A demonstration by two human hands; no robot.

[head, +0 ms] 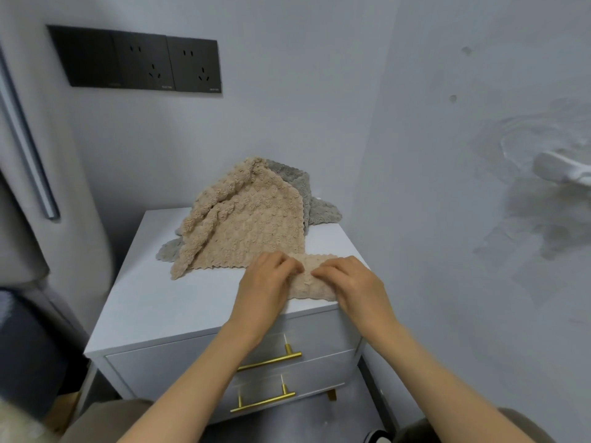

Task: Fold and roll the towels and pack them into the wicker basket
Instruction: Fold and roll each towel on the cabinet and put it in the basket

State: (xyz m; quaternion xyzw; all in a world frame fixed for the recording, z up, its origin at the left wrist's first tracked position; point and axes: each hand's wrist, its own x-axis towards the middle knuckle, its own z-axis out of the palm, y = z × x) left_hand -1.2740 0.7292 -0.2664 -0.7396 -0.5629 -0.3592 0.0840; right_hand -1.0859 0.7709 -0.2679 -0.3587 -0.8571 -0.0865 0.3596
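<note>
Behind everything, the pale grey wall [319, 107] fills most of the frame, with a dark socket panel [137, 60] in the upper left. Below it, in the centre, stands the small white table [153, 282] with two drawers and gold handles [271, 361]. At the back of its top lies a loose heap: a beige towel [249, 225] over a grey towel [319, 209]. Both are not yet folded, and the grey one shows only at the edges.

The one I work on is the folded towel [308, 282], a narrow beige strip at the front right corner of the table, a little right of the centre of the frame. Its long axis goes from left to right, almost parallel with the front edge of the table, and its far edge lies just beside the heap. My left hand [265, 282] is on its left end and my right hand [351, 282] on its right part, so both are equally near. The fingers of both are curled onto the cloth and seem to pinch its upper layer near the middle, the fingertips almost meeting. I think the roll must start from one short end and travel along this long axis, so one hand would need to go to that end first.

My hands cover both ends of the strip, so I cannot tell how many layers it has. The wicker basket is nowhere in view. At the right edge of the frame a white thing [563, 171] is too blurred to name.
</note>
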